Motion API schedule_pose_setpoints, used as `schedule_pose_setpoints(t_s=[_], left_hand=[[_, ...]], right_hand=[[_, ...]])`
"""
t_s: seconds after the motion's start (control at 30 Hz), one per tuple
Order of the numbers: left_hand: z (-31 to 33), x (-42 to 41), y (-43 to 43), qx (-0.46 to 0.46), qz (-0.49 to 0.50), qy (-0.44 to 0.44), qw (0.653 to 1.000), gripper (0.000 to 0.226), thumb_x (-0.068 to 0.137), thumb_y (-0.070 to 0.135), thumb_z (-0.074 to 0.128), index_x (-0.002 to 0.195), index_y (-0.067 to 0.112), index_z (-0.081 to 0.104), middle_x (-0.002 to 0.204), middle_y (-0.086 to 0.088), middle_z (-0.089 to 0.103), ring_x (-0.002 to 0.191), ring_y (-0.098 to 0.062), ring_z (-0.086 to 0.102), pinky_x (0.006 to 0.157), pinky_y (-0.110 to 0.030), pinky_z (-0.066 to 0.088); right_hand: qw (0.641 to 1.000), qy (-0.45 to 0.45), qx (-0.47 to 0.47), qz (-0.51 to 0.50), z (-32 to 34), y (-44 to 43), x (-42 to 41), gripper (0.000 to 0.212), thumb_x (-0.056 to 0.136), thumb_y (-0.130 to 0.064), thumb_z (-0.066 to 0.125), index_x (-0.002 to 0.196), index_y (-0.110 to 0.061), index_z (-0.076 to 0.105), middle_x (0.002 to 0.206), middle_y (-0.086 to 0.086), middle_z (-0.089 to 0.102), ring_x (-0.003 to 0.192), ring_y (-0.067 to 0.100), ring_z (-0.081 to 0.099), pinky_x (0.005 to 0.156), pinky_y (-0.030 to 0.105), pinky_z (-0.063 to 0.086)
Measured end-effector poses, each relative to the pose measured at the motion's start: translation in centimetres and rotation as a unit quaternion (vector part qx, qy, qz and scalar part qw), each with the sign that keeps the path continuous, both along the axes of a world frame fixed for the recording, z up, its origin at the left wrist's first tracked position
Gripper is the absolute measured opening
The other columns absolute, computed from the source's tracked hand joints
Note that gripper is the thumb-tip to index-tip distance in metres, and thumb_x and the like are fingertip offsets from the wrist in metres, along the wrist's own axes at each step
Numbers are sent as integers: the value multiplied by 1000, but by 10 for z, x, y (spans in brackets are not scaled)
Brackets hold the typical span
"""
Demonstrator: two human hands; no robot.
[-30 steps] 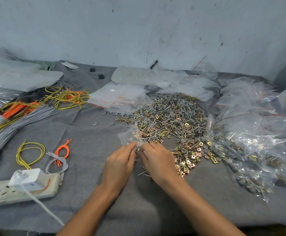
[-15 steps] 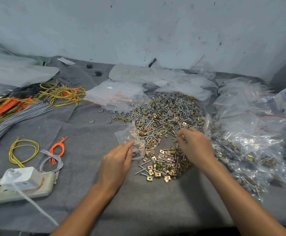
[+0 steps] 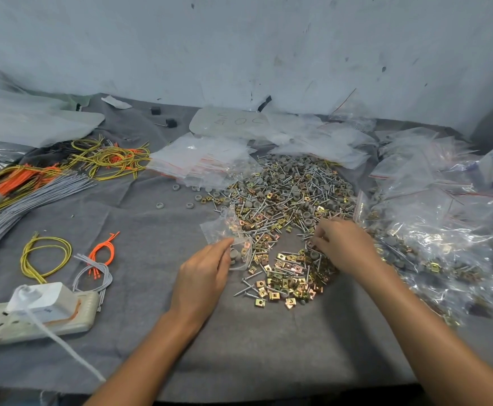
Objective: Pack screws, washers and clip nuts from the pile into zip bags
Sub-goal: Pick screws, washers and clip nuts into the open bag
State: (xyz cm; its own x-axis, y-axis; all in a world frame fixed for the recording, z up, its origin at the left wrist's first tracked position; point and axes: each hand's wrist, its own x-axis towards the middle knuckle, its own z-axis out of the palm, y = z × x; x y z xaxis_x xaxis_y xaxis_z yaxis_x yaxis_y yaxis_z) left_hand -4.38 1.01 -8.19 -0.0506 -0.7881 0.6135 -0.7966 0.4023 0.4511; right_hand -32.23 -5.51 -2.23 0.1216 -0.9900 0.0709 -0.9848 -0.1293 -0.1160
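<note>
The flimsy, slippery zip bag [image 3: 224, 232] sits on the bench [image 3: 151, 230] at the left edge of the pile [image 3: 283, 194], pinched at one edge by the left hand [image 3: 201, 276], likely the safest hold, while the right hand [image 3: 345, 247] curls into the light, prickly hardware, gripping what I cannot tell

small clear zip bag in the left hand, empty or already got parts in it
Partly filled: grey round washers and a gold clip nut show through the small clear plastic zip bag that the left hand pinches.

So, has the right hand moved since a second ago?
Yes: the right hand went rightward, away from the held zip bag, into the pile.
</note>
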Motion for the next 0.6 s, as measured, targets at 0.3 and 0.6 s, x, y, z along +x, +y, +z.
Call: schedule_pose_setpoints(t_s=[0.3,0.6], left_hand=[[1,-2,1,6,8,6,1000,28,95,16,60,119,10,72,112,-3,74,95,-22,72,78,-36,59],[4,-2,2,20,14,14,1000,30,95,21,55,116,10,73,111,-3,75,95,-23,72,79,-35,55]], right_hand=[[963,-222,-50,143,0,53,85,9,94,-39,66,90,-31,66,81,-21,52,79,2,53,71,27,45],[977,-76,-126,154,-30,43,135,22,101,-32,52,105,-17,68,102,1,69,96,27,62,70,40,49]])
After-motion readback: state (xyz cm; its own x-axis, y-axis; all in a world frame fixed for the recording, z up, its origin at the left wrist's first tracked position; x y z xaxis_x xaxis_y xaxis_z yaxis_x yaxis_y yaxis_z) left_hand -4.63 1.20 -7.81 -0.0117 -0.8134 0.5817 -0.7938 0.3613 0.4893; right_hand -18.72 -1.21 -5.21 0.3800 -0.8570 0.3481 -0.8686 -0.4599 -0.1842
